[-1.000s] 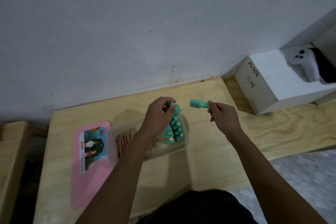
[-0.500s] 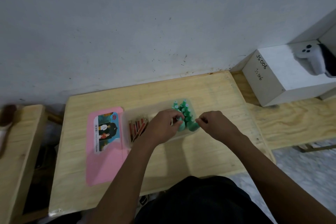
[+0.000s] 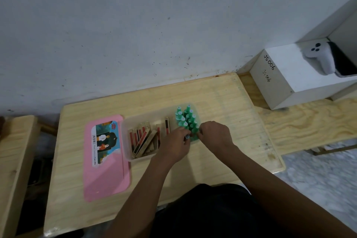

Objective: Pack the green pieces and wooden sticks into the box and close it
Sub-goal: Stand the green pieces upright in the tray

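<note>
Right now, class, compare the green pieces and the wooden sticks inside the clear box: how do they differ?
The green pieces stand upright, packed in a tight cluster at the right end of the box; the wooden sticks lie leaning and loosely jumbled in the left part. The green pieces are round-topped with small labels; the wooden sticks are flat, with red stripes. Both sit inside the same box.

Both my bare forearms reach forward from the near edge of the table, converging toward its middle. My left hand is knuckles-up, fingers curled down and pinched together at the tips. My right hand sits just beside it, also palm-down, fingertips bunched and nearly touching the left's. Whether either pinch grips anything, I can't tell.
</note>
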